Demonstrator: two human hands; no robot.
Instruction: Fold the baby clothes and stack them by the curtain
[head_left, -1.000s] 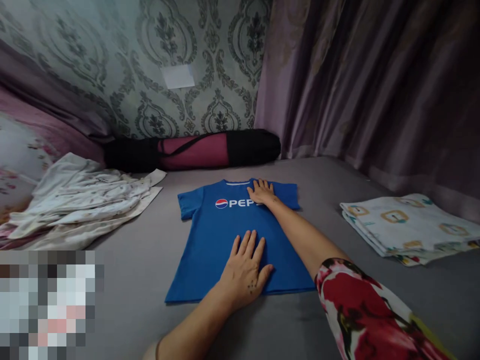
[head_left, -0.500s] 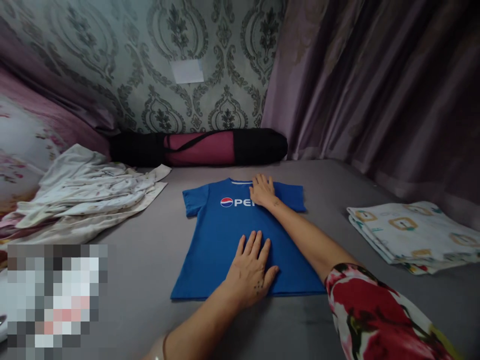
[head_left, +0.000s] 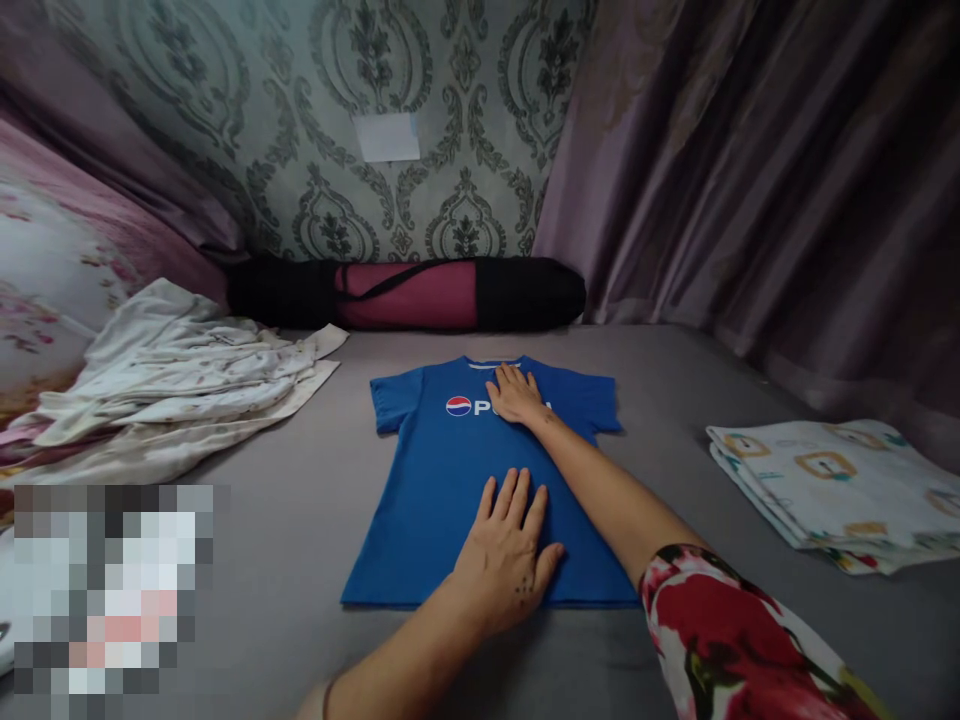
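Note:
A blue short-sleeved T-shirt (head_left: 420,500) lies spread flat, its neckline facing away from me. Across its chest runs a round red, white and blue logo with white letters, partly covered. My left hand (head_left: 506,550) rests palm down on the lower middle of the shirt, fingers stretched out. Farther up, my right hand (head_left: 517,393) lies flat over the lettering just below the collar, also with fingers extended. Neither hand grips the cloth.
The shirt lies on a grey sheet (head_left: 285,530). At left is a heap of pale clothes (head_left: 202,370); at right, a folded white patterned cloth (head_left: 840,480). A black and maroon roll bag (head_left: 412,295) lies against the wall. Purple curtains (head_left: 675,180) hang at right.
My right hand has slid slightly left across the lettering, uncovering the last letter at its right. My left hand stays at the lower part of the shirt. The view has shifted a little.

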